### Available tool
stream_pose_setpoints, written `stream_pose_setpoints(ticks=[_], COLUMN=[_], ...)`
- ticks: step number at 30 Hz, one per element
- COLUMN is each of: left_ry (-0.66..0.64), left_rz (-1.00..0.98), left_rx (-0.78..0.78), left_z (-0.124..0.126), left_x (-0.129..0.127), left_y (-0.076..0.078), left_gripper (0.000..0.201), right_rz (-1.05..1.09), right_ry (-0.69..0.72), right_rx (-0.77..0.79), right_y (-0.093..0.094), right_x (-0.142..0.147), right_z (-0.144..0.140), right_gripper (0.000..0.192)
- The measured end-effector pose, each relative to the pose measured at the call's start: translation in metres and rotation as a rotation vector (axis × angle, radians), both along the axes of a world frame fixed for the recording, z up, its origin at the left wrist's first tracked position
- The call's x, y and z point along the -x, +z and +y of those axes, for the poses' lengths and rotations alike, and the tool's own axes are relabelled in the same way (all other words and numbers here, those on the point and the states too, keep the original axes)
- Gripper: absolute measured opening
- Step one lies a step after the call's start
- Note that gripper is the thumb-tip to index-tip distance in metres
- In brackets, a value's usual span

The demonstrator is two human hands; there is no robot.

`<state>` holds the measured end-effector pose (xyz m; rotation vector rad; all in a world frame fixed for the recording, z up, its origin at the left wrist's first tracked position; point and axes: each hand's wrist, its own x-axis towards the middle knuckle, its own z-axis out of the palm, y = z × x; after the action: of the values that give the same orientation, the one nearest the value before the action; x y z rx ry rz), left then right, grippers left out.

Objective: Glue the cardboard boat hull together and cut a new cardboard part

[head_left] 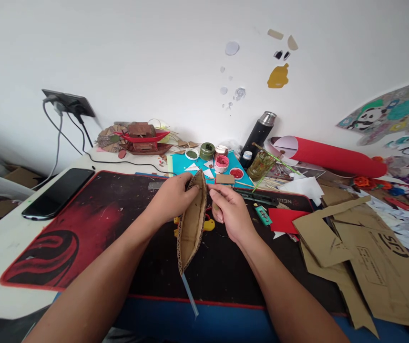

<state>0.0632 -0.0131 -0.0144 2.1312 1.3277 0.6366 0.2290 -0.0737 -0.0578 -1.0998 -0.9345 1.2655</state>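
At frame centre, the left hand (171, 196) and right hand (230, 209) pinch closed on the far tip of a cardboard boat (192, 224), which looks light, stiff but crushable, best held by its rims.

A single head-worn camera looks forward and down from just above the desk mat (83, 224), close over both forearms, which enter from the bottom edge. The white wall (154, 57) fills the upper half of the frame.

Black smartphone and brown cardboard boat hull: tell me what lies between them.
Head view: only the red-and-black desk mat lies between the black smartphone and brown cardboard boat hull, crossed by the left hand.
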Motion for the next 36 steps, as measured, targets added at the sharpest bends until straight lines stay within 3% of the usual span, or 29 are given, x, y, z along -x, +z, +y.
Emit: stream_pose_setpoints(ticks=[36], left_ry=[-0.002], left_rz=[-0.006], left_rx=[-0.007], left_z=[0.0012], left_x=[-0.0009], left_y=[-0.0039], left_gripper=[0.023], right_rz=[-0.009], right_ry=[0.006], right_rx=[0.003], right_y=[-0.0020], right_x=[-0.0008], right_z=[0.0004], right_gripper=[0.036])
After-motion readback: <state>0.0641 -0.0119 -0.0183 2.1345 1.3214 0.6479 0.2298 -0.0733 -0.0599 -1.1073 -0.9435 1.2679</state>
